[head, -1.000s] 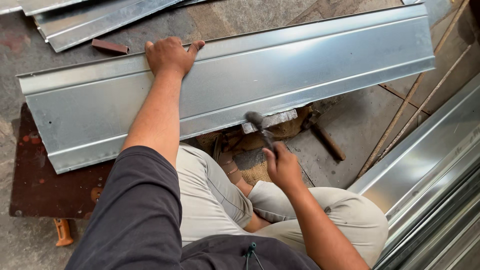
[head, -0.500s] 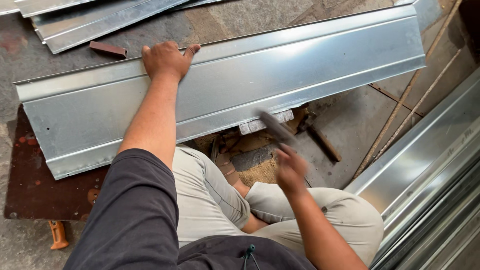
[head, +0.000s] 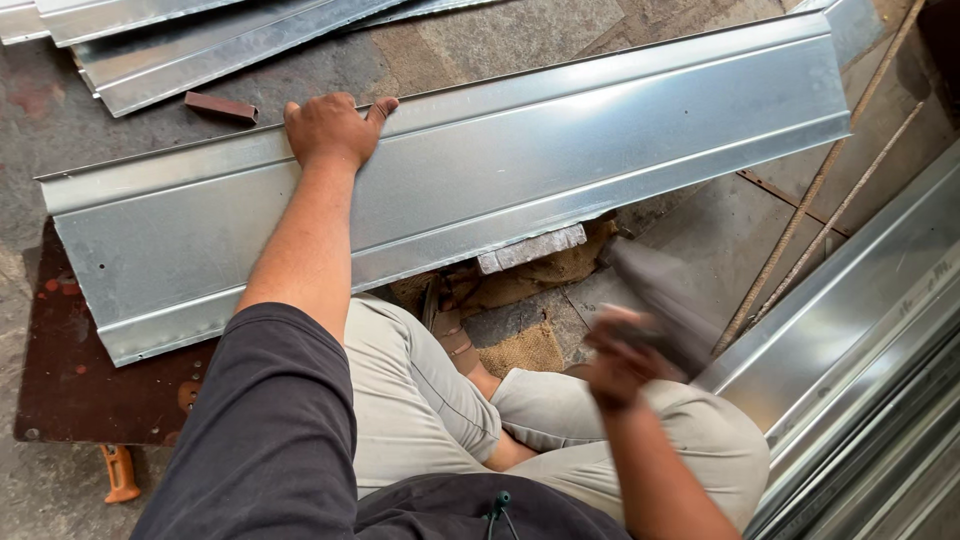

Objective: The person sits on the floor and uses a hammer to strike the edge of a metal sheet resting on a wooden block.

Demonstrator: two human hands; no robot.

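The right hand (head: 618,358) is blurred by motion, so its fingers cannot be told apart. The tool in its grip, a dark hammer (head: 662,298), is also smeared; the shape of its head is not clear. Below the long folded metal sheet (head: 520,170), the near edge hides part of a small grey block (head: 532,248) and the brown sacking beside it. The left forearm covers a strip of this sheet. Left of the sheet, the brown board (head: 70,370) is partly under it. An orange handle (head: 120,472) shows under the board, the rest is hidden. Right of the sheet, other metal profiles (head: 860,340) are cut by the frame edge.
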